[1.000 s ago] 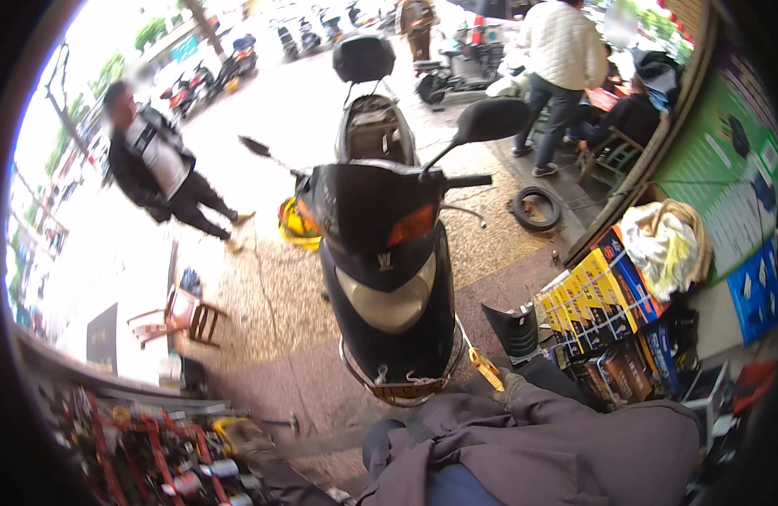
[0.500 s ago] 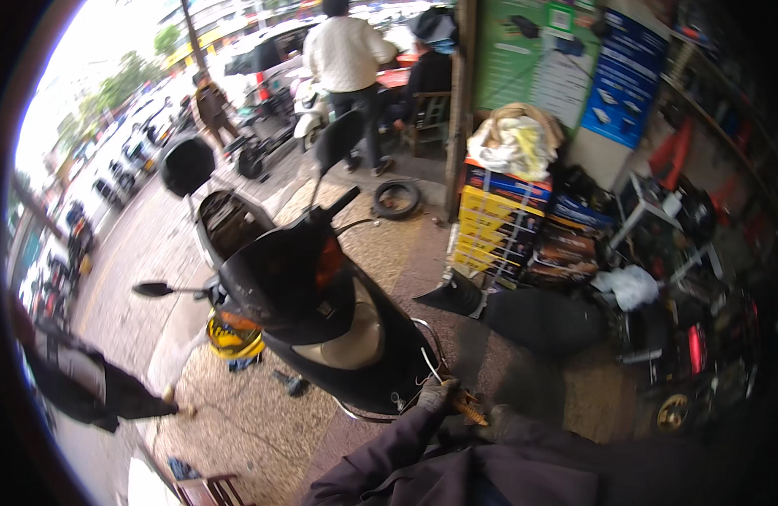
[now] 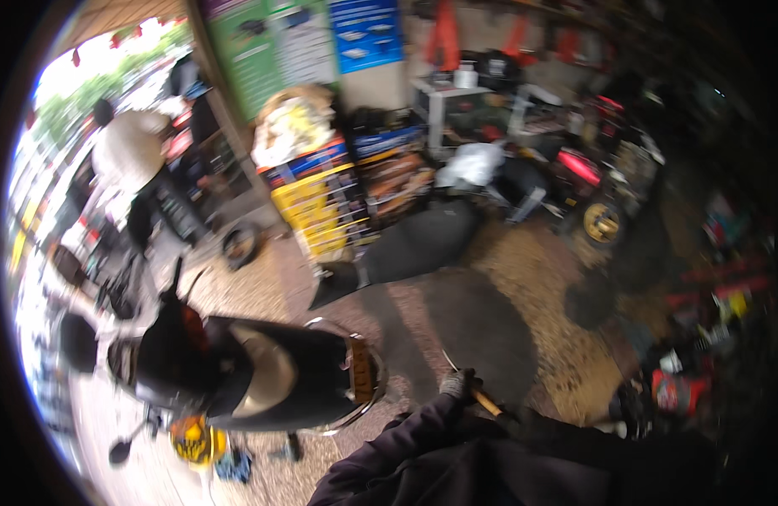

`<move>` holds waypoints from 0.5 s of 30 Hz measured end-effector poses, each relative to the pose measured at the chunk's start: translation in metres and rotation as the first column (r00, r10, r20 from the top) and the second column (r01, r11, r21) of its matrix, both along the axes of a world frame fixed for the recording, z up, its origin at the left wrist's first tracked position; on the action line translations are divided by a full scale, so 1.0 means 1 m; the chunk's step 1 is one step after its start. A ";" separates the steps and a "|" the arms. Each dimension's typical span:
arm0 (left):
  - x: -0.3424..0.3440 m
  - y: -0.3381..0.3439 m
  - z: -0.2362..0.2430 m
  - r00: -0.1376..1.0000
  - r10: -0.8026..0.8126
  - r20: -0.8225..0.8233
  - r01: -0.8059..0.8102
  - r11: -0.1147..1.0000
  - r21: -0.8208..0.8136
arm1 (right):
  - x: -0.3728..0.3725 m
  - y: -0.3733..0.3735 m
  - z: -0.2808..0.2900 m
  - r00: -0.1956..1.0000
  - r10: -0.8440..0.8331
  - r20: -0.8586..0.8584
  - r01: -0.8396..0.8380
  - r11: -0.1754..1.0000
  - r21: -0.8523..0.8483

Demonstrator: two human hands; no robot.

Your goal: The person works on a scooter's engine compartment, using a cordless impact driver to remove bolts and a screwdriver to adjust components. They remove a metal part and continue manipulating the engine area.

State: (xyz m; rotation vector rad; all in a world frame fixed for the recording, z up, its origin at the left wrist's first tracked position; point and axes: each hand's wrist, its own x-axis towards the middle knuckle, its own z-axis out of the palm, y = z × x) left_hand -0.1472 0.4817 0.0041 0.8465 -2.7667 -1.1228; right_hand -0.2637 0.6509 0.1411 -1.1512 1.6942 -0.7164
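My gloved left hand is closed around a thin pale cable that curves upward from it, beside a long orange-yellow tool. My right hand is at the tool's lower end, dark and blurred, its fingers indistinct. To their left stands a black scooter with a beige front panel and a metal rim, its seat area open. A black scooter seat lies on the floor above my hands, beside a curved black plastic panel.
Stacked yellow boxes with cloths on top stand by the doorway. A loose tyre, a yellow helmet, a red-black scooter and clutter surround the floor space. A person in white is outside.
The view has swung right, into the shop. The scooter has shifted left and down in view. My left hand, low at left a second ago, has joined the tool and cable.
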 end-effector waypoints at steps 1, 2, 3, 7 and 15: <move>-0.008 0.005 -0.002 0.987 0.111 -0.119 -0.073 0.956 0.283 | 0.009 0.013 0.008 0.990 -0.111 -0.085 0.119 0.989 0.091; -0.015 0.009 -0.002 0.913 0.346 -0.215 -0.120 0.732 0.670 | 0.011 0.020 0.017 0.969 -0.119 -0.216 0.128 0.991 0.027; -0.024 0.011 -0.002 0.810 0.587 -0.006 -0.071 0.109 0.992 | 0.007 0.025 0.026 0.971 -0.110 -0.210 0.125 0.990 0.059; -0.033 0.019 0.016 0.705 0.600 -0.379 0.304 0.228 0.925 | 0.039 0.047 0.050 0.946 -0.293 -0.142 0.310 0.943 0.120; -0.013 0.094 0.094 0.741 0.545 -0.393 0.406 0.102 0.908 | 0.090 0.110 0.082 0.790 -0.368 -0.490 0.492 0.857 0.150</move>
